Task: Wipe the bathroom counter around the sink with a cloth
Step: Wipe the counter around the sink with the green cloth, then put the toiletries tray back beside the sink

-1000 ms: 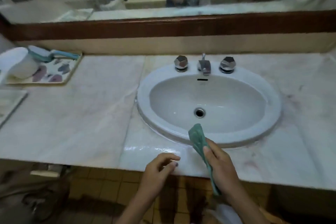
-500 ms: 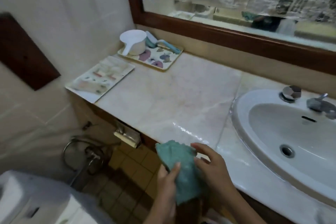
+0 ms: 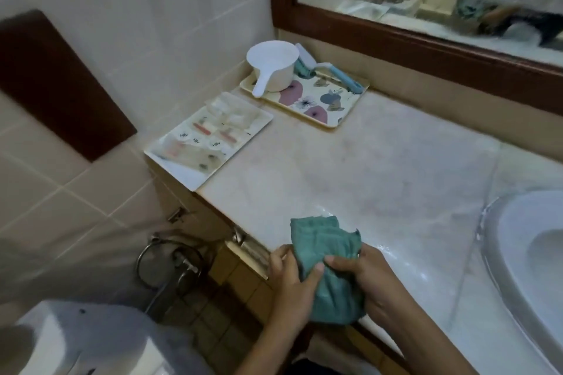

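Both hands grip the green cloth (image 3: 327, 268) bunched between them: left hand (image 3: 292, 286) fingers closed on its near side, right hand (image 3: 374, 280) fingers pinching its middle. The bare tabletop (image 3: 365, 167) lies just ahead of the fingers, the sink (image 3: 524, 240) to their right; the cloth seems not yet flat on it.

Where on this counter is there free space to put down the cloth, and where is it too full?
The counter is bare in a wide patch between the floral tray, the flat white tray and the sink. The far left corner is crowded: a scoop and a brush fill the floral tray. Both hands hold the cloth.
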A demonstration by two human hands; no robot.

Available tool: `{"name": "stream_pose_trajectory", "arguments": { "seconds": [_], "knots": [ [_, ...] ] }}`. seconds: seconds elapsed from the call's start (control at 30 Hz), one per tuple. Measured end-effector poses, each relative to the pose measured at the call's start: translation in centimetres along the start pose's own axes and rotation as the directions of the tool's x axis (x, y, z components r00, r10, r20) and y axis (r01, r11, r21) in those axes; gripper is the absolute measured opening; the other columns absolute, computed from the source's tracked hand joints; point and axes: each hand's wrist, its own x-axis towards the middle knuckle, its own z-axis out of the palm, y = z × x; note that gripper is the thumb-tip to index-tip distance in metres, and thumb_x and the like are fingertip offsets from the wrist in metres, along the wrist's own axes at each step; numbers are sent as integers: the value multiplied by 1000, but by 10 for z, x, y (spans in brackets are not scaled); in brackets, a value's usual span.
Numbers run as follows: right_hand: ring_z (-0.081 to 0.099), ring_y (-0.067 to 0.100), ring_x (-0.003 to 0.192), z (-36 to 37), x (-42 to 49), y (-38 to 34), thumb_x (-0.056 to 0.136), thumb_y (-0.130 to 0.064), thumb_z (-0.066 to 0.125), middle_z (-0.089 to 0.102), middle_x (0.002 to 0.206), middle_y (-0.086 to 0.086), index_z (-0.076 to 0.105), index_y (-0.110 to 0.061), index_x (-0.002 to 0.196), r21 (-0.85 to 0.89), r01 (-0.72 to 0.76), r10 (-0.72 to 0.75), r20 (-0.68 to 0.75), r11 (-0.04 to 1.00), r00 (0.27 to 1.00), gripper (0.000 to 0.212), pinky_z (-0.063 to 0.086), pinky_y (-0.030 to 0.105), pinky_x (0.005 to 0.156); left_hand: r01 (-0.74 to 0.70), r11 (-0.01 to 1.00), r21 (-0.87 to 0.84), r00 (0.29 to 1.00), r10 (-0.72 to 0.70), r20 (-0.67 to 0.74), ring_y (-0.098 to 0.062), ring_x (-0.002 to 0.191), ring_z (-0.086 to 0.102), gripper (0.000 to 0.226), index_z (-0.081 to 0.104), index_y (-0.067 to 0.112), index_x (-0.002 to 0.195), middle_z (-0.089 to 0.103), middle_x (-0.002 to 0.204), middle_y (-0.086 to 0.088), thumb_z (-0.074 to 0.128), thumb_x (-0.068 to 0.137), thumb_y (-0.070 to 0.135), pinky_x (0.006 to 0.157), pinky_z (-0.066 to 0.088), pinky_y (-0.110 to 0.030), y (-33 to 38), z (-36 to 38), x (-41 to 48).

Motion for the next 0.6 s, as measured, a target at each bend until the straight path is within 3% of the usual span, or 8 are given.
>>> {"name": "stream_pose_trajectory", "arguments": {
  "seconds": [0.07,0.17,0.23,0.3,0.37,0.43,0.53,0.6],
  "knots": [
    [72,34,81,2,28,-17,75,13,65,75,88,16,68,-2,97,-43,15,-17,-51,999,999,27,57,41,75,-18,997,72,1000,18,-7,-13,111,50,39,48,40,102,36,114,19,68,68,42,99,45,-31,13,-7,24],
    [72,29,82,-6,75,-45,77,11,66,75,87,10,68,-7,96,-158,24,-45,-134,987,990,27,57,39,75,-21,992,122,1000,21,3,1,93,55,36,57,39,103,47,112,13,65,85,8,84,48,-23,23,-24,59],
    [70,29,82,-16,106,-67,78,9,66,74,87,10,67,-10,92,-265,37,-78,-145,964,986,24,56,37,74,-25,985,168,1000,23,14,6,84,55,32,62,37,98,53,109,11,62,88,6,78,51,-26,27,-38,79],
    [69,28,82,-30,132,-92,78,7,66,73,89,10,67,-12,90,-431,44,-99,-106,901,989,23,55,36,76,-8,975,221,999,0,39,6,85,57,23,66,33,95,60,106,12,61,91,10,75,51,-20,30,-53,93],
    [68,25,83,-43,152,-118,78,1,68,72,88,7,67,-15,89,-657,12,-57,-47,754,997,19,54,38,81,9,965,261,999,-19,35,1,88,59,19,69,30,90,66,100,12,61,92,13,71,46,-11,28,-69,103],
    [63,20,80,-50,166,-135,78,-8,70,69,84,1,64,-20,82,-861,-6,-12,-14,508,1000,14,51,34,74,11,959,283,1000,-14,9,-1,86,60,18,71,28,86,69,94,11,64,90,12,67,44,-8,23,-83,112],
    [55,19,74,-44,179,-140,78,-15,67,60,81,2,56,-20,76,-991,-4,-159,-25,134,987,12,39,29,58,38,956,292,999,-31,-29,-3,81,63,22,72,29,79,71,84,10,67,88,9,67,45,-13,13,-99,126],
    [54,25,84,-36,182,-133,78,-11,58,56,86,4,50,-21,73,-999,-33,-258,-29,-8,966,13,37,30,59,57,954,294,998,-47,-41,-2,76,64,24,73,28,76,72,80,13,68,86,7,70,48,-20,7,-107,133]
  ]
}}
